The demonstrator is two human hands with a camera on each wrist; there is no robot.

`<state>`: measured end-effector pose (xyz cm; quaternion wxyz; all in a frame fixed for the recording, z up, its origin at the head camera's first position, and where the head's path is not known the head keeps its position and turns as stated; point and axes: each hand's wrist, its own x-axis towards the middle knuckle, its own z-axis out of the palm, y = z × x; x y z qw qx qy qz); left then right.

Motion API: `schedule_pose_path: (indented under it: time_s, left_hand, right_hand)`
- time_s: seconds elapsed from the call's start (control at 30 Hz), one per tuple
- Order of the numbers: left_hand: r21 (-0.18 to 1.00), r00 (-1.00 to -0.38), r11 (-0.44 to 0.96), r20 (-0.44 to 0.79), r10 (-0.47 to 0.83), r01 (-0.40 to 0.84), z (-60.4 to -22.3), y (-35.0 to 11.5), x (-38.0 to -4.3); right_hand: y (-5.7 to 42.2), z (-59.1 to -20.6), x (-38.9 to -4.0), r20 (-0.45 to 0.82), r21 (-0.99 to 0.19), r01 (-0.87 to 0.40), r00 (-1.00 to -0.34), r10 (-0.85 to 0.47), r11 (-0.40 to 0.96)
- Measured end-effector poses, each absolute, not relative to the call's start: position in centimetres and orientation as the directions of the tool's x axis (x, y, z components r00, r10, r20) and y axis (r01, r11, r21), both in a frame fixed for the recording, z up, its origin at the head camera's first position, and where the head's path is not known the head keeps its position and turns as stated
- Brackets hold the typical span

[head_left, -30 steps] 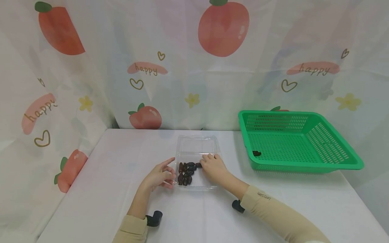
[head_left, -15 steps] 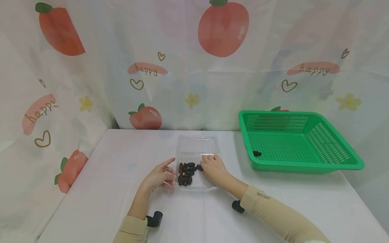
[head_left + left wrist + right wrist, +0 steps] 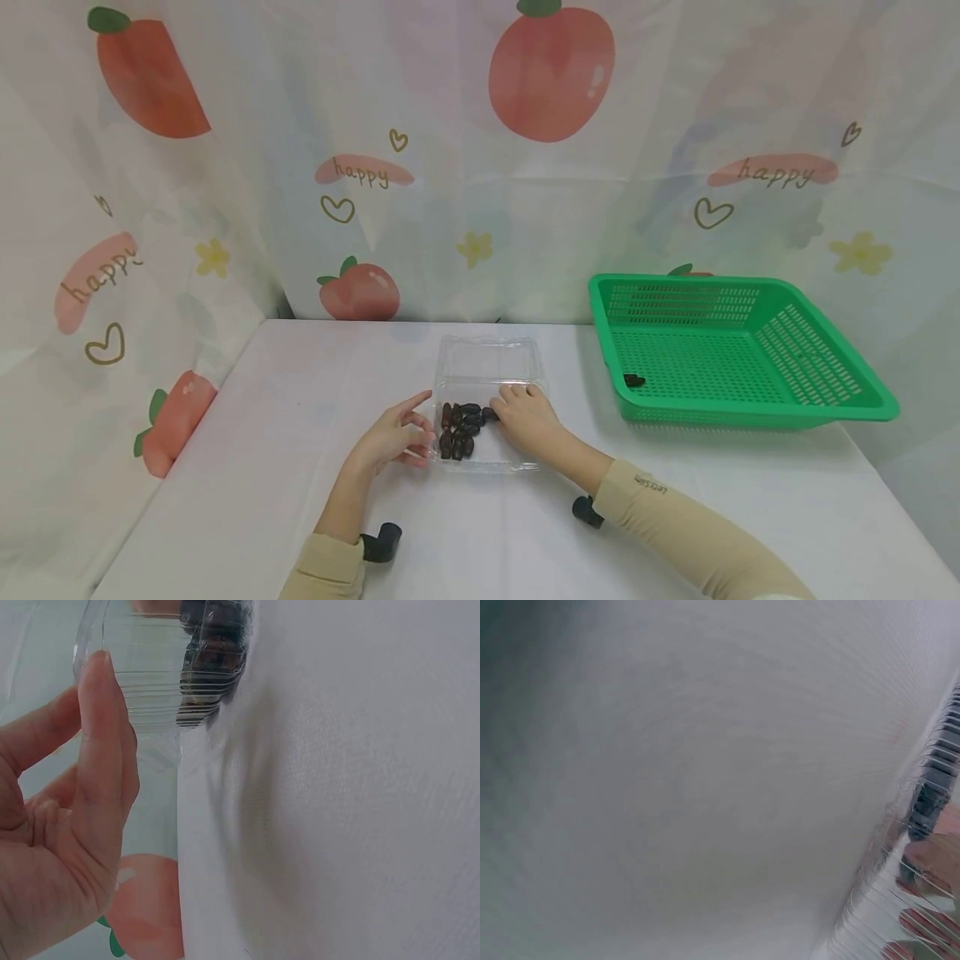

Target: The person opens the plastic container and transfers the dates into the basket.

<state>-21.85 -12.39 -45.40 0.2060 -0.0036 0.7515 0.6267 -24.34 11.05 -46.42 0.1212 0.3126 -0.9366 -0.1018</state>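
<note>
Right hand point(image 3: 528, 421): grip inside the box, fingers curled, pinching one date point(image 3: 490, 414) by its end; the tips are partly hidden. Left hand point(image 3: 390, 433): grip released, fingers spread and fairly straight, one fingertip touching the box's left wall.

Box point(image 3: 495, 450): clear plastic, midway between the left and right edges of the surface point(image 3: 480, 533), towards the far edge; lid point(image 3: 487, 360) folded back to that edge's side.

Pile point(image 3: 459, 431): dark dates, glossy, lying close together in the box's left half; the pinched date sits just right of them.

Basket point(image 3: 757, 411): green, perforated, at the surface's far right corner; dark fruit point(image 3: 634, 380) by its left wall, count unclear.

Sleeves point(image 3: 675, 517): beige, a black fitting point(image 3: 381, 542) at each wrist.

Backdrop point(image 3: 555, 225): white cloth behind the far edge, printed with fruit, hearts, flowers and "happy".
</note>
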Motion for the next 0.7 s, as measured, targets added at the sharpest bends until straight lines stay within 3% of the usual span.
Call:
schedule_pose_path:
  time_s: [0.7]
  left_hand:
    - [0.932, -0.921, 0.243, -0.322, 0.221, -0.268, -45.0, -12.1, -21.7]
  right_hand:
    - [12.4, -44.8, -24.5, 0.401, 0.26, -0.604, -0.642, -0.653, 0.753]
